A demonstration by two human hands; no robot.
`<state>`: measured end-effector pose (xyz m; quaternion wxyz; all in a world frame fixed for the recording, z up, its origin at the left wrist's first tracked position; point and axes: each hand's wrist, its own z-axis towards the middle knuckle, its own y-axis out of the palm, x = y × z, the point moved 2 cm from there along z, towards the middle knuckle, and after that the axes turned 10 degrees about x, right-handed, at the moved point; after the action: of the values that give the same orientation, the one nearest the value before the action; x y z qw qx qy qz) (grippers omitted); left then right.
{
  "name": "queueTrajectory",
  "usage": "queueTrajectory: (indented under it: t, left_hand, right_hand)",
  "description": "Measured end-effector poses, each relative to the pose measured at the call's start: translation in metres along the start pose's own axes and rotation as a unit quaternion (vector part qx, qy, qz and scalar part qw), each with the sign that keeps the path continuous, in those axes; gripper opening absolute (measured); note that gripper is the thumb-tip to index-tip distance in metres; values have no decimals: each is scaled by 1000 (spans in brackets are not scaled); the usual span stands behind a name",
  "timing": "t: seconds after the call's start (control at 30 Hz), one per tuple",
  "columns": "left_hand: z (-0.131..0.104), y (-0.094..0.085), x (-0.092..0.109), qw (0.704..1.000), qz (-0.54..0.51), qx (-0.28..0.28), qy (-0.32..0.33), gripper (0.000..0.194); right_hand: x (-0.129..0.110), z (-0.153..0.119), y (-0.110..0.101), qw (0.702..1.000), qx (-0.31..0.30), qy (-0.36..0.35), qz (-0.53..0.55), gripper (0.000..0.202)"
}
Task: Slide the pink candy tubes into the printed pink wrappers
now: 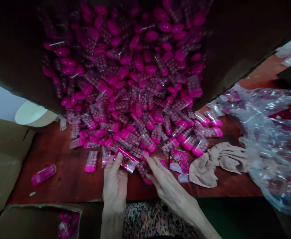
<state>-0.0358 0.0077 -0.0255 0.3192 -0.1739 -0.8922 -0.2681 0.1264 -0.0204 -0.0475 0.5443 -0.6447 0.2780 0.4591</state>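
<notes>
My left hand (115,174) pinches a pink printed packet (127,160) with a clear end, thumb on top. Just to its right, my right hand (160,177) reaches over a pink-capped clear tube of small balls (143,171); its fingertips are close to the packet and the tube, and whether they grip either is unclear. Beyond both hands spreads a large heap of similar pink-capped tubes (138,109). A flat pink printed sachet (179,161) lies right of my right hand.
A dark open box (235,49) surrounds the heap. Crumpled cloth (204,171) and clear plastic (272,142) lie at right. One pink tube (44,175) rests on the red table (70,176) at left, near a white bowl (33,114). An open carton (36,220) stands below.
</notes>
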Motion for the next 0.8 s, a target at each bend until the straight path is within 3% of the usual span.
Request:
queueTrajectory:
  t: [0.1, 0.23, 0.37, 0.53, 0.8]
  left_hand:
    - [-3, 6, 0, 1000, -16, -18, -6, 16]
    - [-6, 11, -1, 999, -36, -8, -13, 18]
    - [-9, 17, -2, 998, -58, 14, -26, 19]
    - [-12, 23, -6, 997, -70, 2, -42, 17]
    - [-11, 21, -17, 997, -54, -51, -30, 19]
  right_hand:
    - [-2, 11, -6, 989, 40, 108, 97, 43]
    - [-6, 21, -17, 909, 91, 204, 351, 22]
    - [-9, 20, -22, 851, 154, 239, 442, 21]
    - [-15, 18, -16, 829, 193, 241, 466, 25]
    - [-23, 17, -14, 829, 223, 225, 462, 22]
